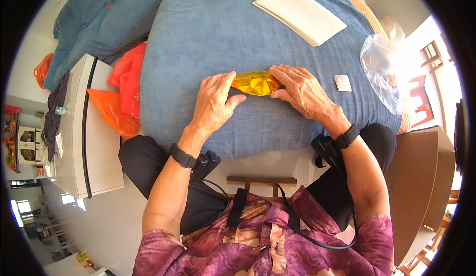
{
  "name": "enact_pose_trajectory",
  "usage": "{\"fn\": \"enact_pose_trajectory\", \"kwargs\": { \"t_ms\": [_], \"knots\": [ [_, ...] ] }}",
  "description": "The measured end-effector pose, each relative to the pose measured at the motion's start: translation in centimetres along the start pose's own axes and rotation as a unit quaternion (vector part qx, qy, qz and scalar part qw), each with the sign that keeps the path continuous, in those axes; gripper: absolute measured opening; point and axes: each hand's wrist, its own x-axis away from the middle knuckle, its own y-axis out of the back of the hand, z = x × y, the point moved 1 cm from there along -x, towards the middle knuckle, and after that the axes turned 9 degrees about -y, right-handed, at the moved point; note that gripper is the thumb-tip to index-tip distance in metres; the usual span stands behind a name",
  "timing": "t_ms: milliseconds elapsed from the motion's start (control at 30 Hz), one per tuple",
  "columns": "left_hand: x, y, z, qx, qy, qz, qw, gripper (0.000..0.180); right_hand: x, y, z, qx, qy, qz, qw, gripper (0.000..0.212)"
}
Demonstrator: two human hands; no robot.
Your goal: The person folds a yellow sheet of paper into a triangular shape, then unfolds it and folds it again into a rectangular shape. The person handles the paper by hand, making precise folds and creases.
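Observation:
Between my hands, over a blue cloth-covered surface (188, 38), is a shiny gold foil paper folded into an ingot shape (257, 84). My left hand (213, 100) has its fingertips against the ingot's left end, its thumb lower down beside the near edge. At the right end, my right hand (302, 90) grips the ingot, with fingers along the far side and thumb at the near side. The undersides of the fingers are hidden. Right of my right hand lies a small whitish square packet (342, 83).
Cream paper sheets (300, 15) lie at the far right, near a clear plastic bag (382, 67). Red and orange bags (126, 85) hang between the surface and a white cabinet (106, 142) on the left. A cardboard box (414, 186) stands at the near right.

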Motion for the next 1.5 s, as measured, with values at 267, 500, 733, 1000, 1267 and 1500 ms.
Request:
{"fn": "enact_pose_trajectory", "kwargs": {
  "t_ms": [267, 500, 733, 1000, 1267, 1500],
  "knots": [
    [-0.8, -0.1, 0.8, 0.093, 0.139, -0.036, 0.985, 0.027, -0.9, 1.7, 0.0, -0.171, -0.179, 0.038, 0.968, 0.048],
    [-1.6, 1.2, 0.6, 0.475, 0.314, -0.049, 0.821, 0.024, -1.3, 3.6, -2.2, -0.415, -0.281, 0.026, 0.865, 0.08],
    [-2.3, 2.6, 0.0, 0.48, 0.357, 0.004, 0.801, 0.026, -0.9, 4.0, -2.5, -0.547, -0.33, 0.039, 0.768, 0.082],
    [-2.2, 3.1, -0.5, 0.493, 0.377, -0.005, 0.784, 0.027, -0.9, 2.1, -2.6, -0.731, -0.314, 0.045, 0.604, 0.066],
    [-2.7, 2.7, -1.4, 0.51, 0.406, -0.013, 0.758, 0.028, -0.5, 0.7, 0.4, -0.703, -0.336, 0.05, 0.625, 0.042],
    [-3.1, 1.8, -2.1, 0.537, 0.39, 0.0, 0.748, 0.029, -0.3, 0.2, 2.0, -0.664, -0.4, 0.087, 0.626, 0.037]
  ]
}}
